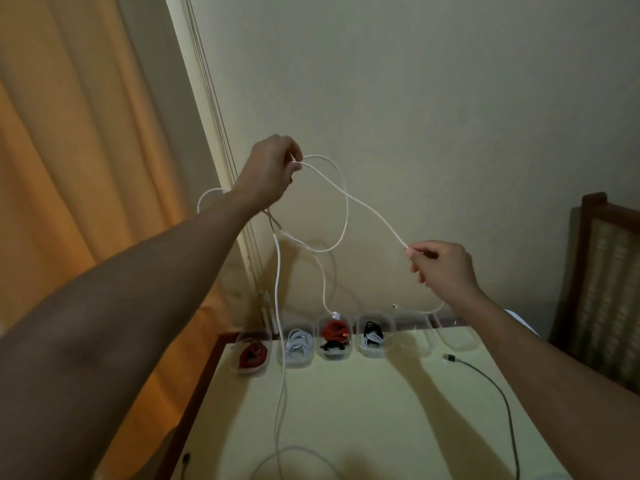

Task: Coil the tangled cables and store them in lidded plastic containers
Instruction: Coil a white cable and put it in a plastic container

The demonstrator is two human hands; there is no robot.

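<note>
Left forearm [121, 323] nearest, left hand [268, 171] pinching white cable [347, 213] loops, right hand [445, 268] pinching one strand

White cable [277, 271] loop beyond bottom edge

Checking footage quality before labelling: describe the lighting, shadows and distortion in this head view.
Head view: dim, warm light; soft arm shadows fall on the table; wide-angle distortion bows the curtain; the white cable reads clearly between the left hand and right hand; the far clear containers look soft.
</note>
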